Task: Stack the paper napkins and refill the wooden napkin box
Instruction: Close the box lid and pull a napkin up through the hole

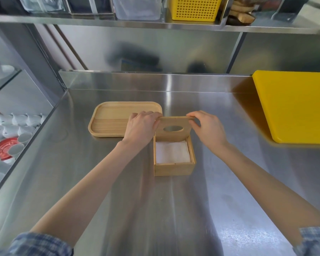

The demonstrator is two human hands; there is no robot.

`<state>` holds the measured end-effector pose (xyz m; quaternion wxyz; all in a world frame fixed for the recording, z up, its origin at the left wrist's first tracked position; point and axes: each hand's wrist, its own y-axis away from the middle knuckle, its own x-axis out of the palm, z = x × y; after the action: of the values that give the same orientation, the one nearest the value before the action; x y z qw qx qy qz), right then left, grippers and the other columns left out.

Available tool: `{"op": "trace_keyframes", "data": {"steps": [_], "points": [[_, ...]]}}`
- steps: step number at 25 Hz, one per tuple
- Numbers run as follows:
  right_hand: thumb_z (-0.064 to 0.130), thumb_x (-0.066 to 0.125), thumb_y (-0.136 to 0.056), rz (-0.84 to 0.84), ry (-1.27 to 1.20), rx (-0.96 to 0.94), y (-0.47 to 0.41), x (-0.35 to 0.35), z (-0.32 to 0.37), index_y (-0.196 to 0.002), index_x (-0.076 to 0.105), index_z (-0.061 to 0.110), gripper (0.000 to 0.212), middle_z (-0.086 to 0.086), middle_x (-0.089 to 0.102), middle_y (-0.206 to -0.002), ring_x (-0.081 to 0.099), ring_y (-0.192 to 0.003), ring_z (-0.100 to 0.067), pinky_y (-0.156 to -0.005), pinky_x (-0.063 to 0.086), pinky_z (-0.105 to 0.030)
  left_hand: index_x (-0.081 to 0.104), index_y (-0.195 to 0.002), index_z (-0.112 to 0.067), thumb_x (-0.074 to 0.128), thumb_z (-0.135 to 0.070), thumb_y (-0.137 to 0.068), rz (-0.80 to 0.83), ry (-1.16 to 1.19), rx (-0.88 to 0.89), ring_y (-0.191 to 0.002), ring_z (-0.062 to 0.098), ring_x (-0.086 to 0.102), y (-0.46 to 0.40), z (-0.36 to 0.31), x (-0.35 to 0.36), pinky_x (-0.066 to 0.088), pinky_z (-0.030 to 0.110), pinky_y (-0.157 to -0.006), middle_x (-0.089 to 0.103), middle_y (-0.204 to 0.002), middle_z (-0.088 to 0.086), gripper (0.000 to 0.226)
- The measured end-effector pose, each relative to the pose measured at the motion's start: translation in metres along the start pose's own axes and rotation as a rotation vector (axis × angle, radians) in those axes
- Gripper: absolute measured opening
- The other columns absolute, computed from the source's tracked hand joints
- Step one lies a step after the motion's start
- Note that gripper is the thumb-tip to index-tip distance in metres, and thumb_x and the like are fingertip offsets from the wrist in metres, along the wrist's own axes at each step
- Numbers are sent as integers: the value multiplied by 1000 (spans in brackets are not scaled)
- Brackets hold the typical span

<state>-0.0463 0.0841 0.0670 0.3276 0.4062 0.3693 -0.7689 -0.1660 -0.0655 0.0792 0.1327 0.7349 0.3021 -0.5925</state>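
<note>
Head view of a stainless-steel counter [201, 209]. The wooden napkin box [174, 168] stands near the middle of the counter, well clear of its left edge and of the raised back lip. Its lid [174, 128], a wooden panel with an oval slot, is tilted up over the far wall of the box, leaving the interior open from above. White paper napkins [172, 152] lie flat inside and fill the floor of the box from wall to wall.

The left hand [141, 127] pinches the lid's upper left corner; the right hand [209, 129] pinches its upper right corner, fingers curled over the top edge. Both forearms reach in from the near edge, one on each side of the box.

An empty wooden tray [109, 120] rests just left of the box, toward the back; the left hand overlaps its right end. A yellow cutting board [294, 108] lies along the right side, cut off by the frame. Bare steel lies open between box and near edge, and between box and board.

How the lid meets the box behind the napkins is hidden. The shelf [155, 24] above carries a yellow basket [196, 8] and clear containers, all cropped at the top. White cups [17, 126] below the counter's left edge are blurred.
</note>
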Motion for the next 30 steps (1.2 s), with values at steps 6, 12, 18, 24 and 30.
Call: {"op": "trace_keyframes", "data": {"steps": [6,12,18,24,30], "points": [[10,59,-87,-34,-96,-35,32,6,-6,-99,68,10,15,-7,71,-100,67,-90,-30,-75,53,-38,66,-111,-18,44,-26,-93,-113,117,76,-103,26,61,32,9,15,37,32,-89,72,-109,0,29],[13,56,-81,19,-68,-142,77,24,-17,-94,68,10,18,-3,71,-96,69,-82,-24,-69,53,-30,73,-96,-21,44,-33,-83,-143,205,150,-90,11,58,70,21,54,32,21,-85,73,-99,-5,34],[22,54,-85,69,-8,-134,97,37,-23,-97,71,12,23,-1,72,-102,71,-81,-24,-72,60,-32,73,-98,-18,43,-27,-84,-156,192,130,-90,10,43,89,20,79,49,33,-72,73,-99,-3,34],[22,53,-85,74,6,-127,98,43,-24,-95,73,13,24,-1,73,-99,72,-80,-23,-74,57,-30,73,-95,-19,43,-26,-84,-172,200,134,-91,10,44,92,21,86,49,33,-70,73,-100,-4,33],[15,63,-79,9,69,-184,78,33,-13,-88,74,14,14,-1,72,-89,67,-79,-19,-71,53,-27,58,-121,-13,56,-21,-89,-96,491,-171,-115,23,54,84,9,79,40,29,-94,62,-122,3,33]]}}
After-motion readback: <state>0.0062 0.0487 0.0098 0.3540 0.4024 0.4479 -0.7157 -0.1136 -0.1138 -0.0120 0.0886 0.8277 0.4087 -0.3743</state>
